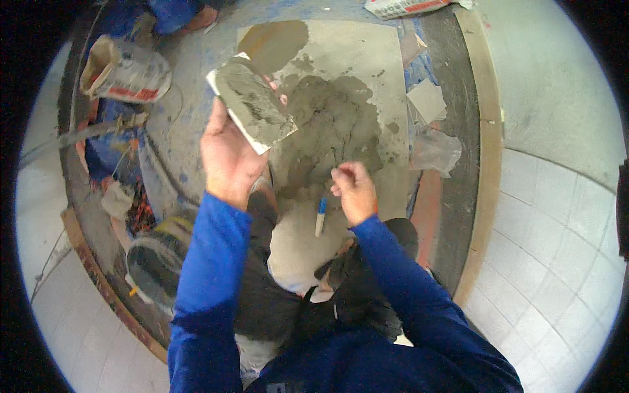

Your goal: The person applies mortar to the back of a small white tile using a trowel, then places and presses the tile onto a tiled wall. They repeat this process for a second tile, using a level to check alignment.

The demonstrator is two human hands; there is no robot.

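Note:
My left hand (229, 152) holds up a white rectangular tile (263, 145) from below. Its fingers wrap the long edges, with fingertips showing at the far side. A thick, rough layer of wet grey mortar (252, 95) covers most of the tile's upper face. My right hand (354, 190) is closed, its fingers curled and pinched together over the near edge of a mortar heap (334, 121). Whether anything small sits in that pinch cannot be made out. Below and left of it lies a pen-like stick (320, 216) with a blue end and a pale body.
The mortar heap lies on a pale board (367, 46), beside a brownish wet patch (278, 42). An opened bag (128, 69) stands at the far left, another bag (409, 6) at the far edge. Tile pieces (427, 101) and clear plastic (436, 152) lie right, near a tiled wall (544, 242).

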